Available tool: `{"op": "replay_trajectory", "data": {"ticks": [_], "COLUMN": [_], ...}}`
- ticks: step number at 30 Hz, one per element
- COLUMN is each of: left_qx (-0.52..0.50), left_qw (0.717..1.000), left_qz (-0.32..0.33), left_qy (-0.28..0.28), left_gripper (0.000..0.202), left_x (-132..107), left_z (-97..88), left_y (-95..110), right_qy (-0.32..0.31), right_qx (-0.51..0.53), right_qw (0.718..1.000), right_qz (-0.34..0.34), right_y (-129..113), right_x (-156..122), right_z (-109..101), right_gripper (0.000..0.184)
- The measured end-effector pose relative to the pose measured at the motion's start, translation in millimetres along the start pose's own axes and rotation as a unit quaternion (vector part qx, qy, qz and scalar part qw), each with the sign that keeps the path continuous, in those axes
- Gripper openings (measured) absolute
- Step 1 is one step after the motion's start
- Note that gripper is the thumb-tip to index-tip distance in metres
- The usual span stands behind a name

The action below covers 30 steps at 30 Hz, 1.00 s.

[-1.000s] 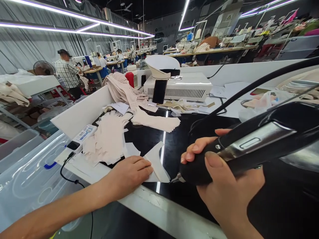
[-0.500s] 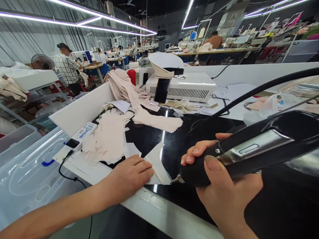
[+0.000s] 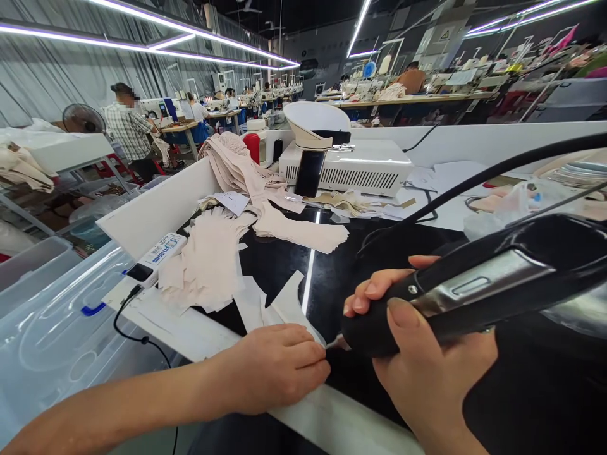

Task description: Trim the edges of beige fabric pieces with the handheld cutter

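Observation:
My right hand (image 3: 427, 360) is wrapped round a thick black corded hand tool (image 3: 478, 284) with a silver lever on its side. A thin metal tip sticks out of the tool's left end. Right at that tip, my left hand (image 3: 279, 366) is closed on the near end of a white fabric piece (image 3: 289, 303) with a curved edge; its fingertips are partly hidden. Left of this piece lies another white piece (image 3: 249, 300). Beyond them a spread pile of pale pink cut pieces (image 3: 203, 253) rests on the black tabletop (image 3: 379, 227).
A white slotted box (image 3: 351, 167) stands at the back with a leaning phone (image 3: 309, 174) before it. The tool's black cable (image 3: 465, 183) arches across the right. A power bank (image 3: 154, 256) lies on the left edge. Clear plastic bins (image 3: 61, 328) sit below left.
My left hand has moved right and nearer me, from the fabric's left side to its end by the tip. The white piece has turned slightly and shifted left. My right hand stays nearly still.

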<state>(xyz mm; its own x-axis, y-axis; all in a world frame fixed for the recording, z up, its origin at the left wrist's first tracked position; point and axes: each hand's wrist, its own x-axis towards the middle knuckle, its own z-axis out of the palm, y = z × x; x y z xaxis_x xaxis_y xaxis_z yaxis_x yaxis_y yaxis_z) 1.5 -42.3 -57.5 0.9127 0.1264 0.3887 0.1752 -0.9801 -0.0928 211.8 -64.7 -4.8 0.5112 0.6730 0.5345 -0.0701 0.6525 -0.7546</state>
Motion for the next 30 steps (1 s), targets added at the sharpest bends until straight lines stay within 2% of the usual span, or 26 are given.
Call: {"op": "replay_trajectory", "data": {"ticks": [4, 9, 13, 20, 30], "left_qx": [-0.021, -0.036, -0.018, 0.028, -0.025], "left_qw": [1.0, 0.999, 0.998, 0.998, 0.998], "left_qz": [0.005, -0.004, -0.02, -0.043, -0.057], "left_qy": [-0.023, 0.035, 0.065, 0.039, -0.008], "left_gripper": [0.023, 0.032, 0.025, 0.013, 0.025], "left_x": [2.0, -6.4, -11.6, -11.9, -15.4], "left_z": [12.5, 12.0, 9.4, 5.4, 7.5], "left_y": [-9.2, -17.6, -16.5, -12.6, -15.6], "right_qy": [0.001, -0.003, -0.004, 0.005, -0.011], "right_qx": [-0.008, 0.005, 0.002, -0.001, 0.014], "right_qw": [1.0, 1.0, 1.0, 1.0, 1.0], "right_qz": [-0.002, 0.011, 0.005, 0.017, 0.009], "right_y": [0.6, 0.9, 1.2, -2.3, -2.2], "right_x": [0.4, -0.1, -0.4, 0.1, 2.3], "right_z": [1.1, 1.7, 1.8, 0.9, 2.4], "right_gripper": [0.054, 0.054, 0.053, 0.055, 0.05]}}
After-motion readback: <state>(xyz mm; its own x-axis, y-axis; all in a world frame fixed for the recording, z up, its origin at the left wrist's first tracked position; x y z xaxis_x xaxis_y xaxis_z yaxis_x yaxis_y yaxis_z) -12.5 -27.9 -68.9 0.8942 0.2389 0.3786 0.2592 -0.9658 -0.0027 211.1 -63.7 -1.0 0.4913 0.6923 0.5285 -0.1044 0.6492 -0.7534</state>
